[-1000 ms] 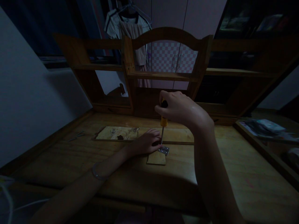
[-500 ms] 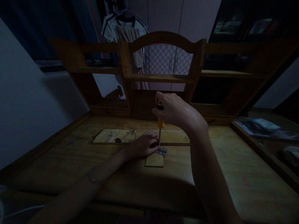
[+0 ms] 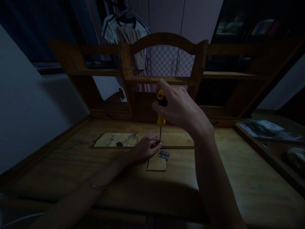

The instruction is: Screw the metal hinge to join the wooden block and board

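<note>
A screwdriver [image 3: 161, 120] with a yellow-and-black handle stands nearly upright, my right hand [image 3: 183, 108] wrapped around its handle. At its tip, just behind a metal hinge [image 3: 164, 155], my left hand [image 3: 149, 145] curls with thumb and fingers close together. A tiny bright spot shows there, too small to name. The hinge lies partly over a small wood piece [image 3: 156, 164] on the wooden desk [image 3: 228, 165]. Behind the left hand lies a long thin board [image 3: 177, 140], its left part stained and rough.
Scissors [image 3: 73, 144] lie at the desk's left. A wooden shelf unit [image 3: 164, 79] rises along the back edge. Raised edging [image 3: 264, 151] runs along the right, with papers and a plastic packet [image 3: 271, 126] beyond it. Clothes [image 3: 128, 31] hang behind.
The screwdriver and my right hand have risen, and the tip has moved back from the hinge. My left fingers have shifted slightly back with it, leaving the hinge more exposed.
</note>
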`<state>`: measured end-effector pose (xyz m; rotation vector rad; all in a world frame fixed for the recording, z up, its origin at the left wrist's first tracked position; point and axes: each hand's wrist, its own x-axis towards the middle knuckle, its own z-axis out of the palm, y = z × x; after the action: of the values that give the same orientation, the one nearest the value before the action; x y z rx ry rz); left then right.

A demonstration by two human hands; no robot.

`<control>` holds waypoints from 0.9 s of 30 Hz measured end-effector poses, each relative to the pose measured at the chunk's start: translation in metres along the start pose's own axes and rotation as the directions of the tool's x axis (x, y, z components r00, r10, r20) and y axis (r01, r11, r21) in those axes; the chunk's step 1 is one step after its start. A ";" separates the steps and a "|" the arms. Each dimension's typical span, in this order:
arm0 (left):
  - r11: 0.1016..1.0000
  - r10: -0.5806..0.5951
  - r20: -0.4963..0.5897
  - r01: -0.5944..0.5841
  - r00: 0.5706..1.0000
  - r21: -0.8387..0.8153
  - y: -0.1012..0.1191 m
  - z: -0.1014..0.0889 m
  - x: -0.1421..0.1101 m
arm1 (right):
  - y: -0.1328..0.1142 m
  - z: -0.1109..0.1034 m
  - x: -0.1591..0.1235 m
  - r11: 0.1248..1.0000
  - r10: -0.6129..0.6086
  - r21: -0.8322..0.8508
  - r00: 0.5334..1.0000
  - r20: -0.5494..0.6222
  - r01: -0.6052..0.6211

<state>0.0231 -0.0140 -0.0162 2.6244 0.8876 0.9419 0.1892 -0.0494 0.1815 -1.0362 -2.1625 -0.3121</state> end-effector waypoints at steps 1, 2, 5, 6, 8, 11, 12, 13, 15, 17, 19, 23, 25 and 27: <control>1.000 0.000 -0.005 0.000 1.000 0.004 -0.001 0.000 0.001 | 0.000 -0.001 0.000 1.000 0.007 0.009 1.000 -0.027 -0.007; 1.000 0.001 -0.014 -0.001 1.000 0.009 -0.001 -0.001 0.001 | 0.000 -0.002 0.001 1.000 0.017 0.016 0.998 -0.056 -0.016; 0.999 0.016 -0.042 -0.014 0.999 0.042 -0.002 -0.003 0.003 | 0.001 -0.006 0.002 0.998 0.055 0.023 0.987 -0.149 -0.052; 0.998 0.019 -0.048 -0.016 0.999 0.057 -0.001 -0.004 0.004 | 0.001 -0.007 0.002 0.998 0.067 0.022 0.981 -0.181 -0.064; 0.996 0.009 -0.055 -0.004 0.998 0.087 0.000 -0.006 0.005 | 0.001 -0.010 0.003 0.997 0.083 0.023 0.968 -0.239 -0.080; 0.992 -0.033 -0.076 0.041 0.997 0.119 0.000 -0.007 0.005 | 0.002 -0.015 0.003 0.996 0.092 0.030 0.947 -0.308 -0.086; 0.990 -0.044 -0.090 0.056 0.995 0.127 -0.001 -0.008 0.005 | 0.002 -0.016 0.003 0.996 0.093 0.033 0.941 -0.326 -0.087; 0.988 -0.058 -0.106 0.072 0.993 0.135 -0.002 -0.008 0.005 | 0.003 -0.018 0.003 0.996 0.093 0.035 0.935 -0.343 -0.087; 0.982 -0.085 -0.138 0.106 0.987 0.154 -0.004 -0.006 0.003 | 0.005 -0.021 0.002 0.996 0.088 0.033 0.919 -0.384 -0.081; 0.977 -0.102 -0.162 0.129 0.982 0.170 -0.007 -0.004 0.002 | 0.009 -0.025 0.002 0.997 0.076 0.023 0.902 -0.425 -0.073; 0.973 -0.093 -0.174 0.126 0.980 0.195 -0.009 -0.002 0.002 | 0.013 -0.030 0.000 0.997 0.073 0.020 0.885 -0.461 -0.072; 0.917 0.021 -0.107 0.023 0.994 0.399 -0.015 -0.013 0.002 | 0.020 -0.048 -0.007 0.995 0.088 0.013 0.835 -0.543 -0.097; 0.854 0.055 -0.053 -0.020 0.997 0.521 -0.023 -0.033 -0.001 | 0.021 -0.058 -0.012 0.994 0.081 -0.013 0.805 -0.587 -0.109; 0.792 0.025 -0.036 0.002 0.999 0.611 -0.038 -0.062 -0.010 | 0.020 -0.066 -0.017 0.994 0.059 -0.038 0.792 -0.608 -0.103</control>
<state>-0.0403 0.0098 0.0121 3.1456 1.3886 0.8106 0.2444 -0.0778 0.2159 -0.9032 -1.5264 -0.5950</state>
